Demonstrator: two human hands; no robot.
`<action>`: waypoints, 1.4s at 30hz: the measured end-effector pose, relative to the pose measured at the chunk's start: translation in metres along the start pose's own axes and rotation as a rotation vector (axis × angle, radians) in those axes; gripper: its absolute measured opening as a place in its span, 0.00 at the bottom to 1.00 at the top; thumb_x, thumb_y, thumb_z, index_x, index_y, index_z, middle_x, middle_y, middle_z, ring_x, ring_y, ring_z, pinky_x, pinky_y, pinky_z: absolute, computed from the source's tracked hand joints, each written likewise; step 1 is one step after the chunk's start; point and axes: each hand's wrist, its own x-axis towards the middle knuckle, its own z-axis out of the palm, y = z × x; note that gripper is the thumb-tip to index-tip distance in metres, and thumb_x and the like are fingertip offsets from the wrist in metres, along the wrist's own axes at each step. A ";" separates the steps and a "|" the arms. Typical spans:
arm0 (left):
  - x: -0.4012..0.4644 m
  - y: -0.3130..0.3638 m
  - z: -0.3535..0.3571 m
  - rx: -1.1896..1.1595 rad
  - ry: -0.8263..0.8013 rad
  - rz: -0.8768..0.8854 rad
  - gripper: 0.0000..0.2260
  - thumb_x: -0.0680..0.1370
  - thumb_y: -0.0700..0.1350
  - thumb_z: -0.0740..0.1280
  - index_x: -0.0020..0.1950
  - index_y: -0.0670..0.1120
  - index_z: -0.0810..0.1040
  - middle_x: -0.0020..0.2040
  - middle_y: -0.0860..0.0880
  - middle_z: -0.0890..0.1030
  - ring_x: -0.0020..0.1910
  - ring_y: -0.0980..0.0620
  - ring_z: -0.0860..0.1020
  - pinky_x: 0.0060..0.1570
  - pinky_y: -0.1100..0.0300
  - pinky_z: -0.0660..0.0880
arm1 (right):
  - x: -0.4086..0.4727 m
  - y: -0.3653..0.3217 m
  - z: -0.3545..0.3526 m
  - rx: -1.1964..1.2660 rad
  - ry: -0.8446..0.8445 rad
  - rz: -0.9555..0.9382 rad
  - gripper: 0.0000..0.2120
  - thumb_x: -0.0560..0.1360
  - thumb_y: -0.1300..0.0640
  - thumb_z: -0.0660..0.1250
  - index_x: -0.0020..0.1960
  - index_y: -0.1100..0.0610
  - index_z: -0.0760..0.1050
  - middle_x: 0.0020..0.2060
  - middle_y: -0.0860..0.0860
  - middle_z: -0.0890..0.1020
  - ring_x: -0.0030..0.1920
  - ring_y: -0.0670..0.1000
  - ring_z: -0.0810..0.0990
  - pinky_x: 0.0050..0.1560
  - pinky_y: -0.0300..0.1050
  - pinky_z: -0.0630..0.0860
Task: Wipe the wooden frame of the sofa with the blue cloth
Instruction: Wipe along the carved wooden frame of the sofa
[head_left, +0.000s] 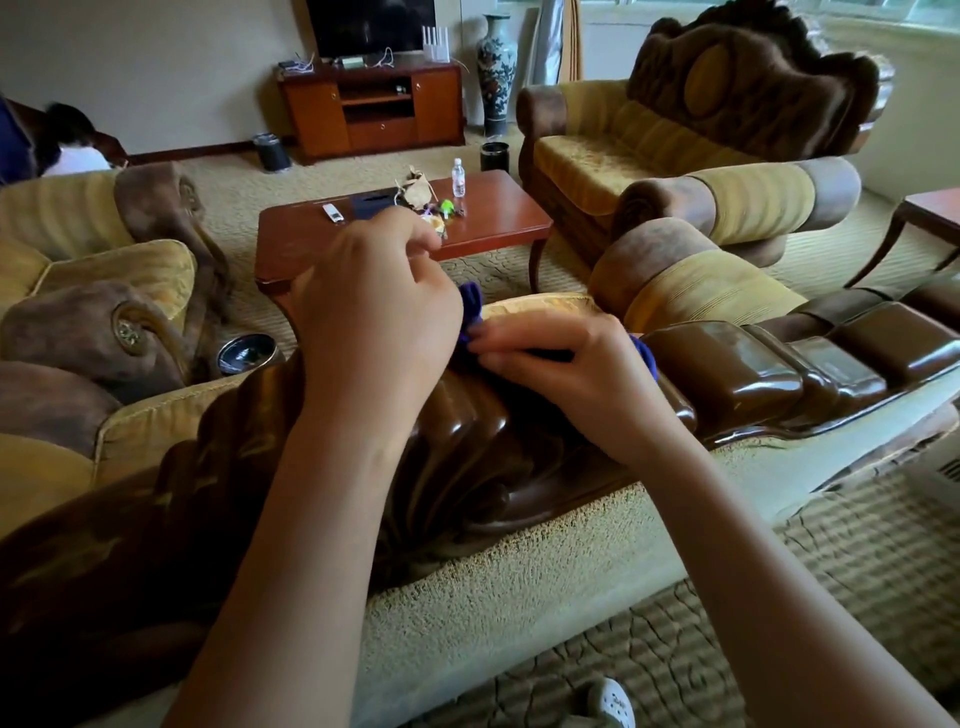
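The sofa's carved, glossy dark-brown wooden frame (769, 374) runs across the view along the top of the backrest. A blue cloth (471, 306) lies bunched on the crest of the frame, mostly hidden under both hands. My left hand (374, 317) is over the cloth's left part with its fingers curled, and blue fabric shows at its right edge. My right hand (566, 364) grips the cloth against the wood, with a blue corner sticking out by the wrist. The two hands almost touch.
Beyond the sofa stands a red-brown coffee table (498, 218) with a bottle and small items. An armchair (675, 140) is at the right, another sofa (93, 270) at the left, a metal bin (247, 353) between. A person sits at far left. A side table is at the right edge.
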 end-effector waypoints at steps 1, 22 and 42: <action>0.000 0.000 0.000 0.014 -0.018 0.000 0.14 0.75 0.37 0.59 0.54 0.49 0.80 0.54 0.49 0.81 0.54 0.47 0.77 0.58 0.47 0.72 | -0.009 -0.003 -0.003 0.060 -0.019 -0.007 0.09 0.70 0.64 0.72 0.50 0.58 0.82 0.47 0.47 0.84 0.51 0.42 0.81 0.58 0.36 0.73; -0.004 0.014 0.052 0.189 0.019 0.051 0.12 0.75 0.37 0.60 0.51 0.48 0.80 0.49 0.49 0.81 0.49 0.48 0.77 0.54 0.46 0.74 | 0.102 0.052 0.007 -0.277 -0.943 0.461 0.16 0.81 0.59 0.53 0.66 0.63 0.68 0.53 0.49 0.70 0.56 0.49 0.68 0.67 0.49 0.65; -0.042 0.052 0.142 0.310 0.564 -0.216 0.14 0.70 0.34 0.57 0.48 0.40 0.80 0.47 0.44 0.80 0.47 0.48 0.78 0.50 0.60 0.73 | 0.124 0.281 -0.076 -0.302 -1.212 0.027 0.16 0.79 0.44 0.59 0.53 0.53 0.80 0.34 0.38 0.83 0.35 0.36 0.81 0.49 0.38 0.75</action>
